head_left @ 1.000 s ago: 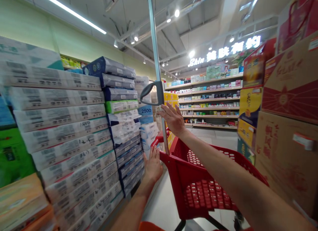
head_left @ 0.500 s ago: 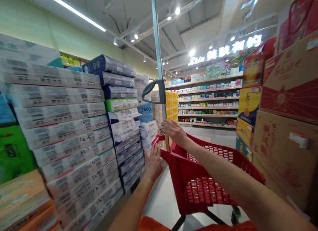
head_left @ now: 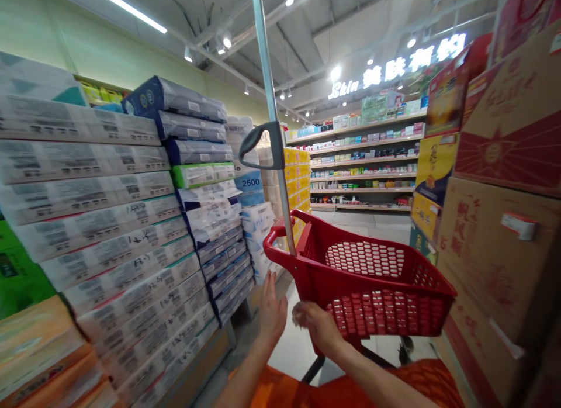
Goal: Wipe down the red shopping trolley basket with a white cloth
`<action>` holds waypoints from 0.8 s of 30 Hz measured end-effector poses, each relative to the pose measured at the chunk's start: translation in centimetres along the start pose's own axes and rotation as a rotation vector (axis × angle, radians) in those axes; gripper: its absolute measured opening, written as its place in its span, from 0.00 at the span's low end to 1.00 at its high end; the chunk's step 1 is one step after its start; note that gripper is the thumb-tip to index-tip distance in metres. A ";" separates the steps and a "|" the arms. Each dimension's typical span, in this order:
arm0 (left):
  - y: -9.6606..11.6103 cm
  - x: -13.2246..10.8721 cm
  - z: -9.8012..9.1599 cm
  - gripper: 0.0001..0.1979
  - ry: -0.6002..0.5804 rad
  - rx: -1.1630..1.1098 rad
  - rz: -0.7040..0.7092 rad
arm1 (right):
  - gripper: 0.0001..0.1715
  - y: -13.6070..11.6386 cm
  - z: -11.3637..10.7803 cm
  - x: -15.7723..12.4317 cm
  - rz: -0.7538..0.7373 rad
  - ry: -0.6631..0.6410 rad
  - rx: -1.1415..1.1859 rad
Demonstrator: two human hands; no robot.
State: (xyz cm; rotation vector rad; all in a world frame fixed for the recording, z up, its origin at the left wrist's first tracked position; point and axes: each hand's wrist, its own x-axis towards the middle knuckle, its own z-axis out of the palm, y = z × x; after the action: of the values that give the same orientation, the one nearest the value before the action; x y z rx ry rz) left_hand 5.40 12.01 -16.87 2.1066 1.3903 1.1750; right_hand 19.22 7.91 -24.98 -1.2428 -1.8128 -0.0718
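A red plastic shopping cart (head_left: 394, 306) stands in the aisle ahead of me. A grey metal pole (head_left: 280, 192) with a grey loop handle (head_left: 258, 142) rises from its near left corner. My left hand (head_left: 272, 311) is raised just left of the cart's near corner, fingers straight and together, touching nothing. Beside it, my right hand (head_left: 318, 329) hangs in front of the cart's near wall with its fingers curled in. A small pale bit shows at the fingertips; I cannot make out what it is. Orange cloth (head_left: 350, 390) lies below my arms.
Tall stacks of wrapped tissue packs (head_left: 109, 221) line the left side close to the cart. Large cardboard boxes (head_left: 504, 221) are stacked on the right. The grey floor (head_left: 372, 221) runs ahead between them to stocked store shelves (head_left: 368, 162) at the back.
My right hand came down off the pole and back towards me. My left hand left the cart's rim. The cart now stands further ahead, apart from both hands.
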 end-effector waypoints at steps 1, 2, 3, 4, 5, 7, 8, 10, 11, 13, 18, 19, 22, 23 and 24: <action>0.1 -1.0 1.0 0.25 -0.083 -0.243 -0.174 | 0.17 -0.4 -0.4 0.1 0.129 0.090 0.045; 0.3 -2.0 2.1 0.23 -0.195 -0.482 -0.335 | 0.18 -0.8 -0.8 0.3 0.247 0.179 0.078; 0.7 -3.0 3.2 0.21 -0.309 -0.696 -0.468 | 0.18 -1.1 -1.3 0.4 0.349 0.257 0.096; 1.0 -3.8 4.2 0.19 -0.400 -0.864 -0.572 | 0.18 -1.3 -1.8 0.3 0.408 0.311 0.079; 1.3 -4.5 5.1 0.16 -0.453 -0.977 -0.647 | 0.17 -1.5 -2.3 0.1 0.406 0.323 0.025; 1.6 -5.4 6.3 0.10 -0.461 -1.018 -0.763 | 0.20 -1.6 -3.1 -1.2 0.251 0.231 -0.100; 1.6 -5.6 6.5 0.09 -0.453 -0.977 -0.816 | 0.24 -1.6 -3.4 -1.9 0.125 0.139 -0.139; 1.3 -5.6 6.0 0.07 -0.494 -0.882 -0.879 | 0.32 -1.7 -3.8 -3.1 -0.116 -0.041 -0.162; 1.1 -5.3 5.5 0.07 -0.531 -0.845 -0.883 | 0.32 -1.8 -3.8 -3.2 -0.200 -0.085 -0.169; 0.8 -4.1 3.9 0.10 -0.598 -0.818 -0.844 | 0.27 -2.1 -4.1 -2.0 -0.302 -0.060 -0.195; 0.5 -0.2 0.6 0.13 -0.527 -0.783 -0.608 | 0.19 -2.1 -5.3 6.3 -0.496 0.172 -0.310; 0.3 0.2 0.4 0.15 -0.455 -0.677 -0.574 | 0.19 -1.6 -5.3 7.4 -0.504 0.207 -0.353; -0.7 0.2 0.8 0.19 -0.312 -0.360 -0.509 | 0.17 0.5 -3.9 6.3 -0.530 0.155 -0.451; -1.1 -0.2 1.1 0.20 -0.305 -0.323 -0.503 | 0.16 1.3 -3.2 4.8 -0.548 0.093 -0.462; -1.4 -0.7 1.3 0.21 -0.309 -0.296 -0.484 | 0.15 2.0 -2.5 3.0 -0.543 0.041 -0.465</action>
State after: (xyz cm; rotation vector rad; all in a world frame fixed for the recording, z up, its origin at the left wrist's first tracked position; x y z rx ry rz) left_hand 5.48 12.27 -18.91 1.5489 1.3738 0.7669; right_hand 22.10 9.77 -22.20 -0.9977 -2.1212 -0.8559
